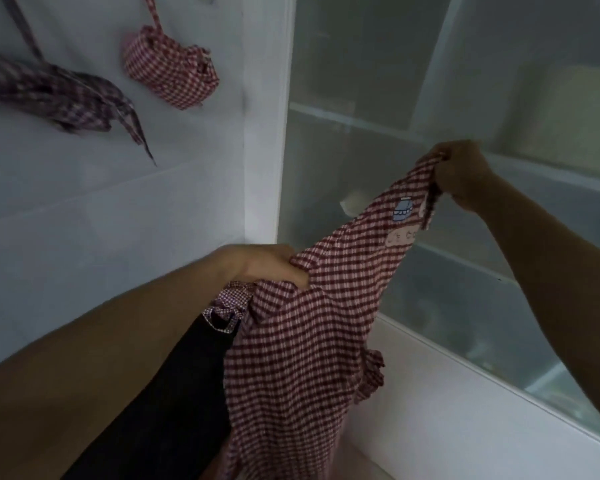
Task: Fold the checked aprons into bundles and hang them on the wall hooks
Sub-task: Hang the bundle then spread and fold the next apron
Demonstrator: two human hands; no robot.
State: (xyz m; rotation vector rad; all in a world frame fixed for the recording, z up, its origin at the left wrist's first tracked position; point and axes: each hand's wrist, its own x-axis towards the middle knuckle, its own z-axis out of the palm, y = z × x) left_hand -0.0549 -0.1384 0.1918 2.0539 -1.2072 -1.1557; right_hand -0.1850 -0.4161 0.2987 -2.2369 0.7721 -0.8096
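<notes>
Spreading the red checked apron (pixel 302 341) comes first: you hold it stretched between both hands, not yet folded. Your left hand (pixel 267 265) has its fingers curled over one bunched upper edge; your right hand (pixel 461 174), higher and well apart, pinches the opposite corner, the cloth gathered tight inside the fingers. Below your left fingers the apron hangs in a long drape, and a printed patch (pixel 404 220) lies just under your right fingers. A dark cloth (pixel 174 393) hangs beside the drape, beneath your left wrist. Next, judged from this hold, the two gripped edges should meet so the width halves before rolling. Above and beyond your left fingers, a finished checked bundle (pixel 170 71) hangs by its strap against the white wall (pixel 84 220); a darker checked apron (pixel 59 91) dangles beside it, blurred. Behind your right fingers stand frosted glass panels (pixel 378 64).
</notes>
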